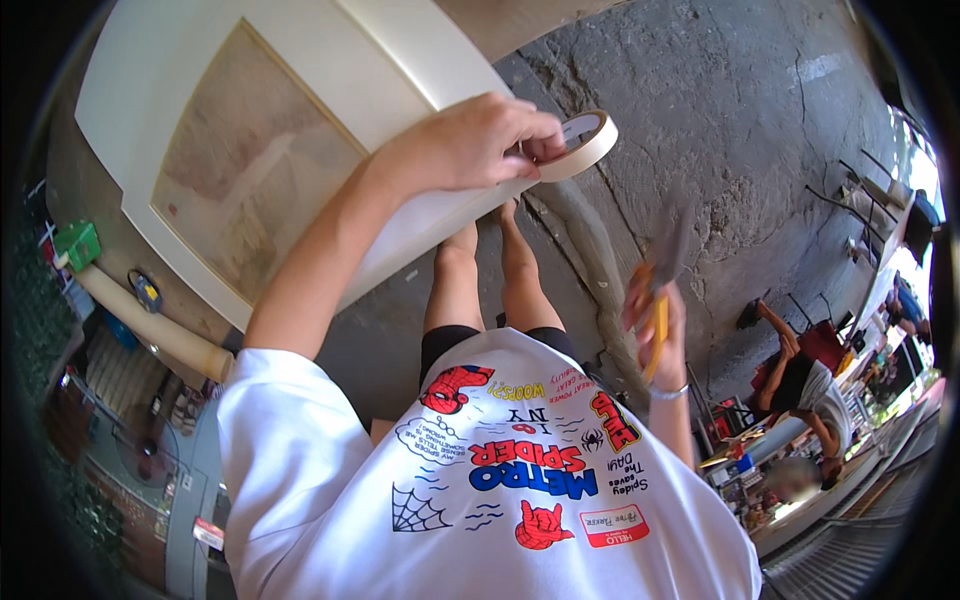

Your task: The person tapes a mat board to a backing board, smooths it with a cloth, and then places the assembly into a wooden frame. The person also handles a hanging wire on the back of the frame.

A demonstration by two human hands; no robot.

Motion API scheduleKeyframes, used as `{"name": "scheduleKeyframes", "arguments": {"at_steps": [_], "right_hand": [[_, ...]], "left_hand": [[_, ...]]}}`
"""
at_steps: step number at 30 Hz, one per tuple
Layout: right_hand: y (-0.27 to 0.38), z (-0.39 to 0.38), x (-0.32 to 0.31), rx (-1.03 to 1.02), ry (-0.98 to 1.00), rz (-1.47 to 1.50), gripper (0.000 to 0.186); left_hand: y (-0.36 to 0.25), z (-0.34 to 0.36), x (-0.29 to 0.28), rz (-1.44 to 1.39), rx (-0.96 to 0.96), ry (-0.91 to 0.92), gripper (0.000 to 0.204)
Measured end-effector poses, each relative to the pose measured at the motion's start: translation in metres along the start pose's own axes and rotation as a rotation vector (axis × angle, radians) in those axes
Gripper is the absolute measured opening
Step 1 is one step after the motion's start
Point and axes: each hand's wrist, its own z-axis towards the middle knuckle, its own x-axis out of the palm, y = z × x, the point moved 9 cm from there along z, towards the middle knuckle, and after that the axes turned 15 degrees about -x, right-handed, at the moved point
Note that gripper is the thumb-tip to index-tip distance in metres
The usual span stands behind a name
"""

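Note:
My left hand [480, 145] reaches across a large white panel [390, 70] and grips a roll of cream tape [590, 160] at the panel's edge, its fingers curled round the near side of the roll. The panel has a beige translucent inset [250, 170] framed by a pale border. Lower right, my right hand [668, 330] holds orange-handled scissors [661, 325], blades pointing up and slightly blurred, apart from the panel. My legs show below the panel's edge.
Cracked grey concrete floor [740, 120] spreads to the right. A long beige roll [160, 320] and a green container [75, 243] lie at far left. At right, another person [800, 390] bends beside chairs and cluttered tables, with more people behind.

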Motion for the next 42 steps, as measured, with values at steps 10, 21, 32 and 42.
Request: {"name": "scheduleKeyframes", "arguments": {"at_steps": [10, 21, 32, 42], "right_hand": [[-0.051, -0.018, 0.055, 0.233, 0.336, -0.206, 0.056], [-0.050, 0.004, 0.069, 0.213, 0.380, -0.271, 0.049], [-0.041, 0.012, 0.066, 0.207, 0.409, -0.356, 0.041], [-0.035, 0.019, 0.060, 0.151, 0.418, -0.436, 0.048]], "left_hand": [[0.001, 0.002, -0.002, 0.057, -0.013, -0.029, 0.024], [0.001, 0.000, -0.002, 0.028, -0.013, -0.028, 0.025], [0.001, 0.001, -0.001, 0.005, -0.009, -0.020, 0.026], [-0.001, 0.002, -0.001, 0.029, 0.007, -0.023, 0.026]]}}
